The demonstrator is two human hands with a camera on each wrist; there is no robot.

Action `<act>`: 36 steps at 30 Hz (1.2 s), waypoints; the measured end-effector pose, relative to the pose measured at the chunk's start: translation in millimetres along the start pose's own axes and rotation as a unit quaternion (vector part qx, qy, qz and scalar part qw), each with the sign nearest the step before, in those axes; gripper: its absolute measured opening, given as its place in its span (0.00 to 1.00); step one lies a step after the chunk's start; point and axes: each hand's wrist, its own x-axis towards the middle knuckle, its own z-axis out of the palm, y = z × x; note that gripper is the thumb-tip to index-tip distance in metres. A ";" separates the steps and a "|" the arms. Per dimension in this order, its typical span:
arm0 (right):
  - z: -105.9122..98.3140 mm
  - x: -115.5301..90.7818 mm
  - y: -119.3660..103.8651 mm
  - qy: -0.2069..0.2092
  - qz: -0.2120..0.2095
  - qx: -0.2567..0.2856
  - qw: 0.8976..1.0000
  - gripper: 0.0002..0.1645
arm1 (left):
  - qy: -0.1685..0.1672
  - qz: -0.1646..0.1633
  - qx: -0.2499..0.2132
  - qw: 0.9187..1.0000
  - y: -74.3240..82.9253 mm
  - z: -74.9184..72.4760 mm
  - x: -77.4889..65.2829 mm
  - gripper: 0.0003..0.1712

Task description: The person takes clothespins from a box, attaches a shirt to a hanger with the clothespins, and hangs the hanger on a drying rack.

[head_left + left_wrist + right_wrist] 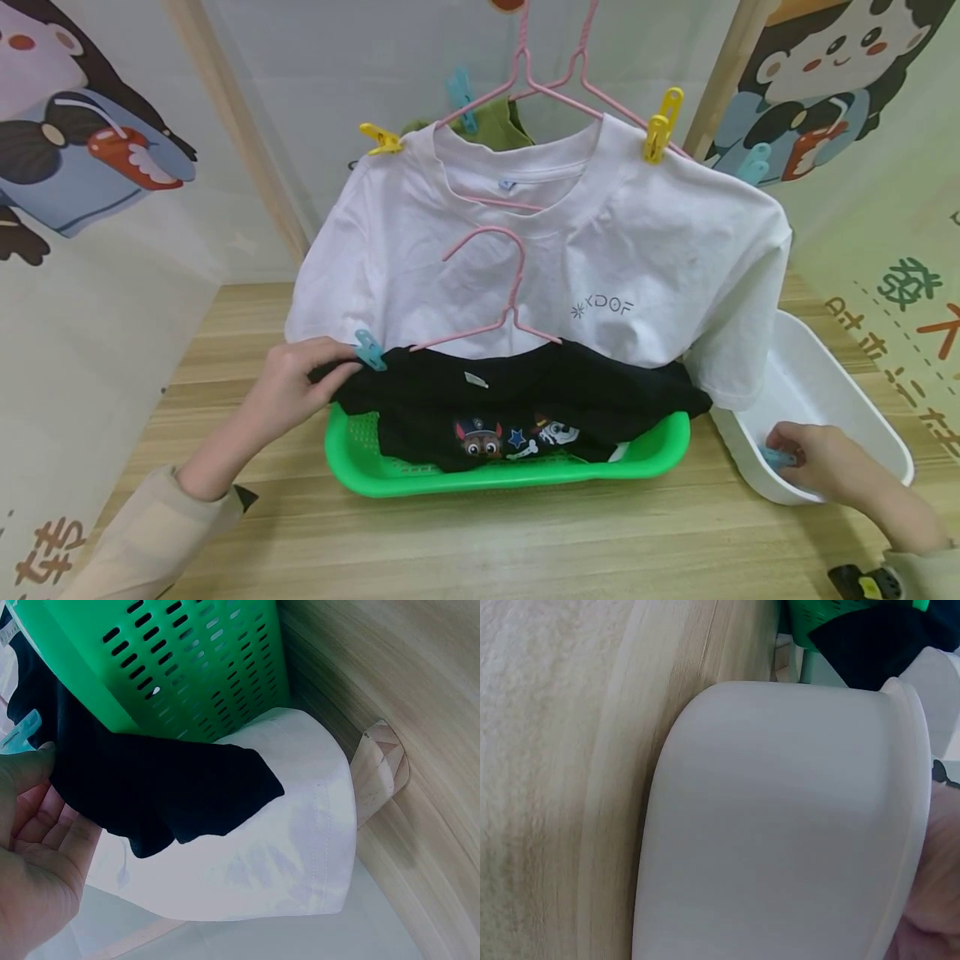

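Note:
A black T-shirt (517, 400) with cartoon dogs on its chest lies over a green basket (510, 482), with a pink hanger (513, 292) in its neck. My left hand (303, 383) pinches the shirt's shoulder, beside a light blue clothespin (370, 350) that sits at the hanger's end. In the left wrist view the black sleeve (172, 787) hangs from the fingers. At the right, my right hand (825, 462) reaches into a white tub (862, 400) with a blue clothespin (777, 457) at its fingertips. In the right wrist view the tub's wall mostly hides this hand.
Behind the basket, a white T-shirt (660, 250) hangs on a pink hanger with yellow clothespins (657, 137) at its shoulders. Farther back hangs a green garment (491, 125) with a blue clothespin (461, 100). Printed panels (247, 167) stand around the wooden tabletop (465, 542).

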 end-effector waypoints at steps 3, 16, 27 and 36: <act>-0.6 -0.3 0.7 -0.008 0.006 0.000 1.000 0.14 | 0.000 0.000 0.000 1.000 -0.1 0.6 0.1 0.15; -6.9 -4.6 1.4 -0.015 0.002 0.014 1.000 0.13 | 0.001 -0.001 -0.009 1.000 -0.6 0.9 0.1 0.16; -3.5 -7.1 2.7 0.000 -0.019 0.019 1.000 0.19 | 0.001 0.002 -0.004 1.000 -0.2 1.5 -0.4 0.15; -12.5 -2.6 1.6 0.031 0.024 -0.029 0.999 0.14 | 0.005 0.006 -0.007 1.000 -1.1 1.4 -0.6 0.15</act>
